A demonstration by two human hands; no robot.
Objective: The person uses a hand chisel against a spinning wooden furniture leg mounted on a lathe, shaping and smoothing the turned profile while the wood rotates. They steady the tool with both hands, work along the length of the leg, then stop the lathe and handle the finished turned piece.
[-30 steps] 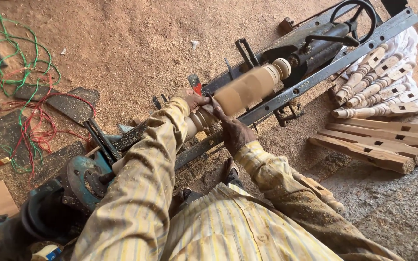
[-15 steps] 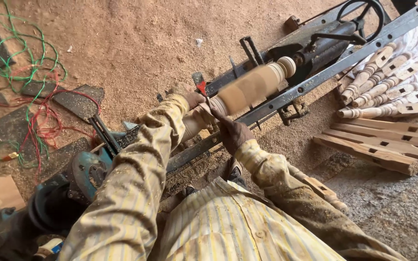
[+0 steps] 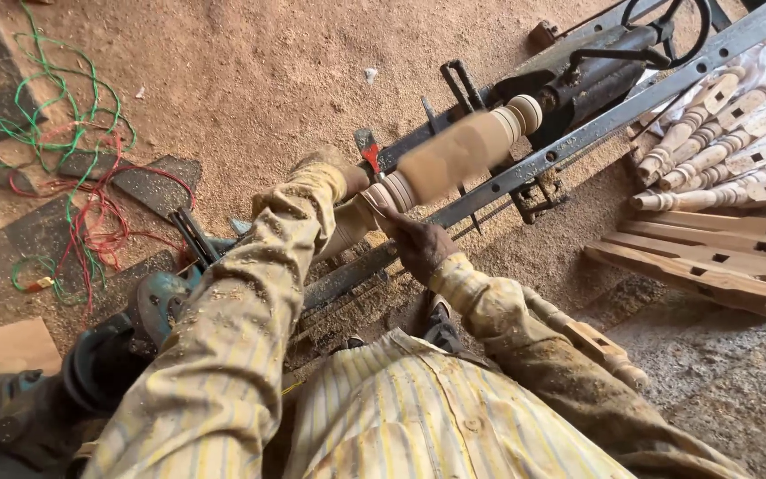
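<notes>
A pale wooden spindle (image 3: 454,151) sits mounted on a floor-level lathe (image 3: 578,133), blurred along its middle as if turning, running from near left up to far right between the headstock end and the tailstock with its hand wheel (image 3: 667,27). Its far end already carries finished beads and a rounded collar, and a ring has been cut near the near end, while the long middle stretch looks like a plain smooth cylinder; by that look the shaping is part done, with the centre profile and probably the near end left to cut. The right hand (image 3: 418,244) lies against the near end of the spindle, fingers curled close to the wood; whether they pinch a tool cannot be told. The left hand (image 3: 334,173) is mostly hidden behind its sleeve, beside a red-handled tool (image 3: 367,151), and its grip cannot be made out. To the right, on the ground, a row of finished turned legs (image 3: 720,142) lies on white cloth, with square blanks (image 3: 702,262) stacked nearer, so several pieces appear complete and several untouched. One more turned leg (image 3: 596,341) lies by the right elbow. Sawdust (image 3: 250,80) covers the floor, green and red wires (image 3: 73,168) trail at left, and a blue motor (image 3: 157,302) sits near left.
</notes>
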